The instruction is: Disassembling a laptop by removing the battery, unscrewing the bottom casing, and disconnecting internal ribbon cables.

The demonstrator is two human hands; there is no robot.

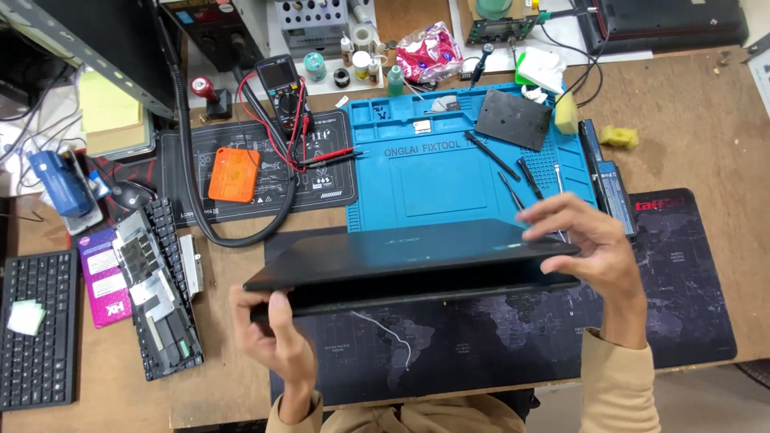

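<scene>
A closed black laptop (409, 261) is held edge-on above a dark desk mat with a world map print (513, 337). My left hand (273, 337) grips its lower left corner, thumb on the front edge. On the right end, my right hand (589, 244) lies over the lid with fingers curled across the top. A thin white wire (393, 333) lies on the mat under the laptop.
Behind the laptop lies a blue repair mat (449, 168) with tweezers, screwdrivers and a dark plate (513, 118). A multimeter (281, 84) and an orange box (233, 174) rest on a black mat. Left: a detached keyboard (164, 289), a black keyboard (36, 329). A battery (609, 188) lies right.
</scene>
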